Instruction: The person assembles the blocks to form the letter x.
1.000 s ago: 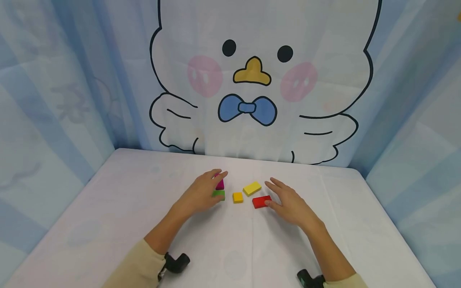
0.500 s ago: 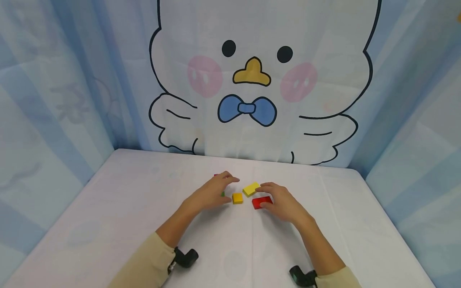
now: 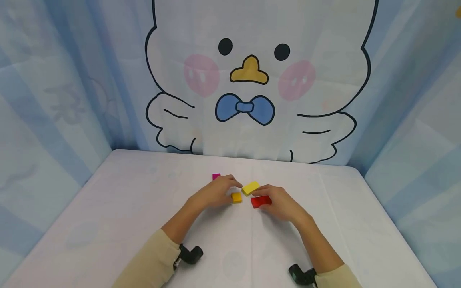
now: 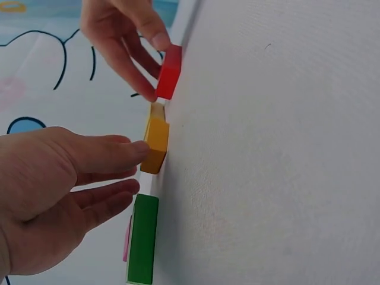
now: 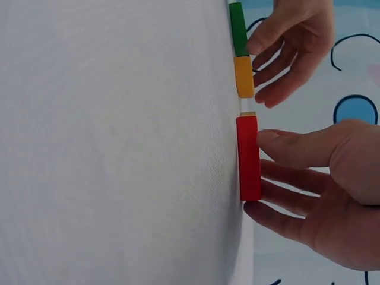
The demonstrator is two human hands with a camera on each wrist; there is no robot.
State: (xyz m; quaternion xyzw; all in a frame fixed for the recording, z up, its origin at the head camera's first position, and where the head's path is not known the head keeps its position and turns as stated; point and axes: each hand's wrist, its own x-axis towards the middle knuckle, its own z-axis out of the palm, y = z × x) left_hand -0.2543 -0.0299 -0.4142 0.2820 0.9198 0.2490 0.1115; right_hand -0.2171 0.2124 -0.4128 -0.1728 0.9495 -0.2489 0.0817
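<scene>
Fingers (image 5: 279,221) of the right hand (image 3: 282,204) grasp the red block (image 3: 260,201); the left hand (image 3: 215,193) touches the orange block (image 3: 236,197); whether it grasps, I cannot tell.

We see soft, fairly bright, even light across the head view, pale over the white tabletop (image 3: 225,236). Faint shadows with blurred edges fall beneath the left hand (image 3: 216,193) and right hand (image 3: 282,205). Both wrist views look dimmer and greyer to us, the cloth shaded beside the green block (image 4: 142,237) and red block (image 5: 249,157).
</scene>
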